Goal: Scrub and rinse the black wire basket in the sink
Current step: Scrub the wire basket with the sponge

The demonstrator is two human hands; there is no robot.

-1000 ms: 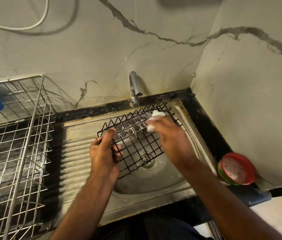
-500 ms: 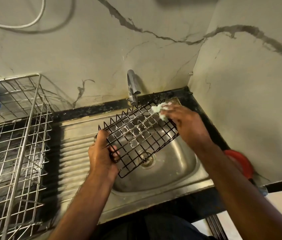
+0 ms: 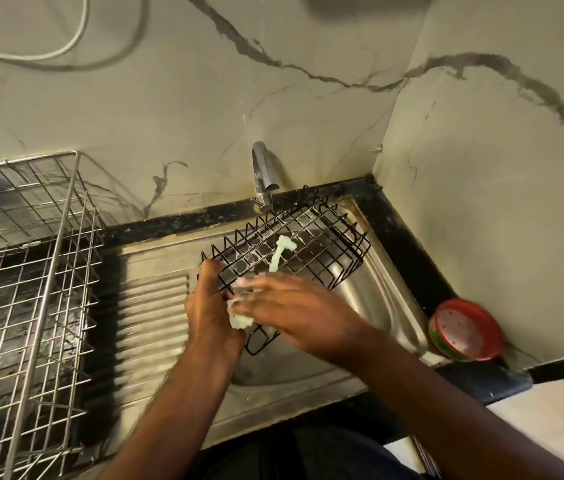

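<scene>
Pale marble-look walls (image 3: 176, 109) with dark grey veins meet in a corner behind a chrome tap (image 3: 262, 174). A black tabletop (image 3: 408, 233) edges the basin, with a steel dish rack (image 3: 31, 292) at left. A white cable (image 3: 66, 43) loops across the wall.

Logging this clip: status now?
Left hand grips black wire basket over sink. Right hand holds soapy scrubber at near corner. Nothing obstructing.

The right hand (image 3: 294, 306) has dragged the soapy scrubber (image 3: 240, 320) from the black wire basket's (image 3: 308, 247) one-o'clock corner to its seven-o'clock end, beside the left hand (image 3: 209, 306).
</scene>
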